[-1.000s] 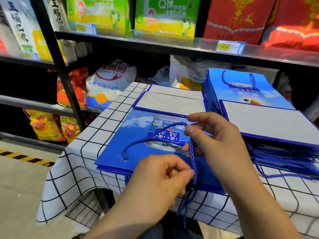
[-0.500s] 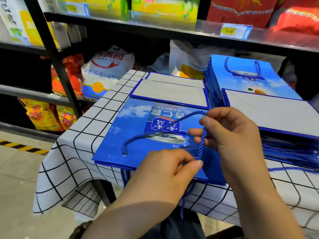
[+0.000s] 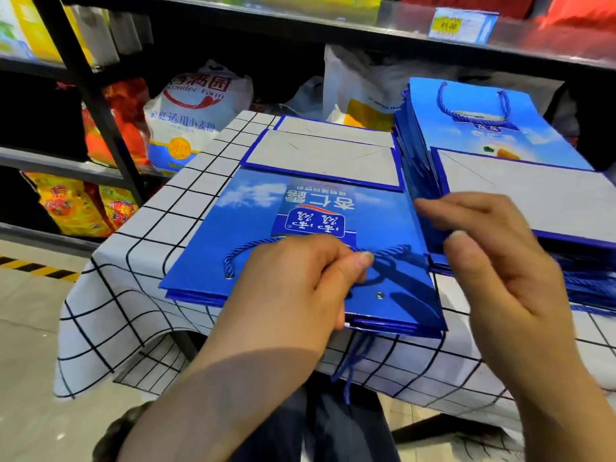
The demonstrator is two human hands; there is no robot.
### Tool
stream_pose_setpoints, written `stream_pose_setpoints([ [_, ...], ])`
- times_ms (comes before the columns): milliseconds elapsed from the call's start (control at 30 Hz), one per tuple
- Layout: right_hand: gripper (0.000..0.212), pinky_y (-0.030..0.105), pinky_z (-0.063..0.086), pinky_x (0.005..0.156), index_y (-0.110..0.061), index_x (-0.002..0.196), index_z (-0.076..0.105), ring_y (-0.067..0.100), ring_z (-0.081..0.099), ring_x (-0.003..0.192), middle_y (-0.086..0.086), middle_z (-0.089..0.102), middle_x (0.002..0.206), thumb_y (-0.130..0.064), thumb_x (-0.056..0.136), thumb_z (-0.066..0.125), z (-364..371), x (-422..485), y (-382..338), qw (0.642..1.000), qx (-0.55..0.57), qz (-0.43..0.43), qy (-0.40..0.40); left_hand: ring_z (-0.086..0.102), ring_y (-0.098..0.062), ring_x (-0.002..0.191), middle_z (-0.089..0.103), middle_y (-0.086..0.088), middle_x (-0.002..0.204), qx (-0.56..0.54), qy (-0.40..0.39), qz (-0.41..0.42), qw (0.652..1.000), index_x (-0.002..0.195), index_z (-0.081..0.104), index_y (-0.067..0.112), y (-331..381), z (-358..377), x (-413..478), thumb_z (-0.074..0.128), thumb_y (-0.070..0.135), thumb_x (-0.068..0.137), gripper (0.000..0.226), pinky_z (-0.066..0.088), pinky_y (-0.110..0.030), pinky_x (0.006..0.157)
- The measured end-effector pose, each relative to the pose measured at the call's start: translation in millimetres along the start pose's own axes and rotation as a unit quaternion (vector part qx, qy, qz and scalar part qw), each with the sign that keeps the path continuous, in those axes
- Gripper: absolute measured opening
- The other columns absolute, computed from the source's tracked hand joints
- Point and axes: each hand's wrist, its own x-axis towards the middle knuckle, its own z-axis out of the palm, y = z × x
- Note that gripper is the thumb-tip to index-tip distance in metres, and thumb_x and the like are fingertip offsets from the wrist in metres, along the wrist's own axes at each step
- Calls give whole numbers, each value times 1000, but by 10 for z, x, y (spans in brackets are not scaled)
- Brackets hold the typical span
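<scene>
Half a second ago the right hand held the cord handle's loop up over the blue paper bag; now that hand has let go and the cord handle (image 3: 240, 252) lies flat across the bag's near end. The view has also tipped lower.

The left hand (image 3: 293, 285) rests on the blue paper bag (image 3: 253, 228), its fingers curled, with thumb and forefinger pinching the cord near the middle of the loop. The right hand (image 3: 500, 261) hangs above the gap between the bag and the stack of bags (image 3: 493, 128) on the right, fingers loosely spread and holding nothing; it is blurred.

The bag lies flat at the near edge of the tabletop (image 3: 133, 261), its near end reaching that edge, and loose cord ends (image 3: 353, 361) dangle below. Bare checked cloth lies to the left of the bag. On the right the stack sits just beside it, and folded grey-faced bags (image 3: 320, 158) touch its far end.
</scene>
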Motion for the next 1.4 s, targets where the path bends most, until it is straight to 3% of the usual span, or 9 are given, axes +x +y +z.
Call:
stream_pose_setpoints([
  [67,30,9,39,90,-31,108,64,-1,51,113,-10,57,117,-29,84,47,5,-17,-5,999,17,-19,-38,46,1,40,49,9,38,-6,-12,3,1000,56,58,24,12,-6,16,46,47,74,32,33,-9,46],
  [233,14,16,49,71,-26,81,72,10,66,77,-11,69,78,-24,76,59,129,-30,41,990,129,34,-37,46,2,39,48,9,38,-40,-36,23,998,58,60,23,29,75,55,51,51,77,35,32,-8,45],
  [500,4,22,51,70,-22,74,69,12,64,71,-6,66,73,-19,71,67,111,-37,57,967,239,60,-63,42,1,34,47,8,37,-92,-45,14,995,60,62,22,53,127,52,57,35,85,29,29,-6,42],
  [600,9,25,52,70,-28,74,67,12,63,73,-8,65,76,-26,76,58,124,-41,87,979,182,65,-61,48,0,43,55,10,47,-33,-16,39,999,64,61,23,-8,140,35,53,53,80,35,36,-12,46],
  [667,12,22,49,70,-28,73,64,12,60,76,-9,63,81,-31,78,54,102,-41,123,994,75,50,-61,53,-1,59,60,15,70,74,19,84,994,80,59,30,-79,80,5,44,61,73,36,40,-20,53],
  [767,11,18,44,70,-37,76,59,8,57,81,-10,59,87,-36,81,49,39,-53,172,996,-58,23,-68,50,-1,78,57,15,85,220,0,170,961,87,60,33,-227,-68,-50,48,57,74,30,37,-16,60],
  [900,12,37,44,75,-39,76,59,5,55,78,-13,58,88,-40,80,48,46,-83,223,992,-99,18,-81,50,-8,96,57,12,104,269,-24,194,943,95,60,31,-495,-139,-83,49,45,77,25,34,-23,79],
  [1267,29,40,44,78,-32,83,65,2,56,81,-19,58,84,-41,85,37,40,1,121,970,-168,-5,-177,55,-16,86,68,0,96,282,66,232,929,89,69,15,-402,-166,-38,46,29,86,27,40,-27,75],
  [1400,41,26,43,84,-29,97,67,1,55,95,-21,59,95,-44,81,32,-40,12,21,966,-127,27,-224,64,-27,80,66,1,95,258,114,222,933,82,64,14,-316,-179,4,55,22,83,12,50,-40,66],
])
